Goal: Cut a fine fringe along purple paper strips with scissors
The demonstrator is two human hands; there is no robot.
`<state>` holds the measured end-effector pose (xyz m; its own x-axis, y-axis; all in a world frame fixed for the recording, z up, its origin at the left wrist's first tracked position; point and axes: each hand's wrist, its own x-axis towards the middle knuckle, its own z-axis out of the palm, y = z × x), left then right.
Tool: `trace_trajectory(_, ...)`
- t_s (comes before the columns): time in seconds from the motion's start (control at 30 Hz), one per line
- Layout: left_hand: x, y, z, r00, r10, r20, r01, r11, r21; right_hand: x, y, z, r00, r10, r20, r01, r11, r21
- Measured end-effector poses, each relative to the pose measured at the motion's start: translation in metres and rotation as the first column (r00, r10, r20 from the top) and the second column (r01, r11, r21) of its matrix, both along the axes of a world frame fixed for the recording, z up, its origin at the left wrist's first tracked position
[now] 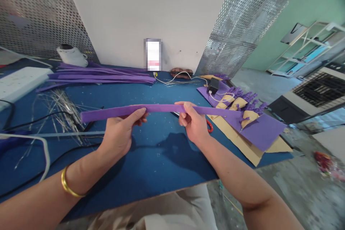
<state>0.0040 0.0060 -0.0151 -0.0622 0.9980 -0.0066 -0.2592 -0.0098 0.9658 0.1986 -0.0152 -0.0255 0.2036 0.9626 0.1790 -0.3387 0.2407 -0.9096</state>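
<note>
Head view: left hand (118, 134) and right hand (196, 125) both pinch purple strip (161, 108), thumbs on top, above blue table (151, 178). Loose strips (107, 77) beyond left hand. Step looks like straightening strip; next move probably needs light, even grip.

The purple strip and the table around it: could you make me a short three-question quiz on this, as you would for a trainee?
1. True or false: the left hand and the right hand both grip the purple strip.
2. Multiple choice: what circles the left forearm near the wrist?
A) a black watch
B) a gold bangle
C) a red ribbon
3. Fill in the blank: the red loop handle shows beside the ____ hand.

Key: 1 true; 2 B; 3 right
</note>
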Motion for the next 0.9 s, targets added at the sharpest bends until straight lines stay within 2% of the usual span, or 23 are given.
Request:
trace_trajectory(0.1,-0.003,0.008,0.0,0.998,0.065,0.013,-0.064,0.997,-0.038,0.009,0.008,-0.001,0.993,-0.115,-0.034,0.115,0.993,-0.012)
trace_trajectory(0.17,-0.007,0.014,0.003,0.992,0.124,0.005,-0.124,0.992,-0.01,0.013,0.012,-0.002,0.986,-0.164,-0.04,0.163,0.986,-0.022)
trace_trajectory(0.27,-0.013,0.023,0.012,0.963,0.27,-0.003,-0.267,0.955,0.126,0.012,0.013,-0.003,0.987,-0.157,-0.024,0.157,0.988,-0.001)
trace_trajectory(0.37,-0.02,0.03,0.024,0.914,0.406,0.001,-0.384,0.864,0.324,0.006,0.011,-0.005,0.996,-0.09,0.02,0.089,0.996,0.027)
trace_trajectory(0.43,-0.025,0.032,0.032,0.912,0.406,-0.054,-0.354,0.848,0.396,0.004,0.011,-0.007,0.997,-0.046,0.058,0.045,0.999,0.024)
trace_trajectory(0.53,-0.035,0.036,0.04,0.906,0.382,-0.18,-0.281,0.864,0.419,0.005,0.013,-0.012,0.994,-0.022,0.105,0.022,1.0,-0.002)
trace_trajectory(0.6,-0.044,0.038,0.046,0.863,0.449,-0.232,-0.308,0.831,0.464,0.007,0.015,-0.015,0.992,-0.018,0.123,0.021,0.999,-0.028)
trace_trajectory(0.67,-0.053,0.036,0.051,0.809,0.491,-0.324,-0.285,0.808,0.515,0.008,0.016,-0.018,0.991,-0.003,0.133,0.011,0.998,-0.059)
trace_trajectory(0.77,-0.064,0.029,0.058,0.686,0.494,-0.535,-0.149,0.814,0.561,0.008,0.017,-0.02,0.989,0.036,0.144,-0.021,0.994,-0.107)
trace_trajectory(0.9,-0.068,0.02,0.059,0.453,0.511,-0.731,0.002,0.819,0.574,0.007,0.018,-0.022,0.984,0.076,0.162,-0.052,0.988,-0.148)
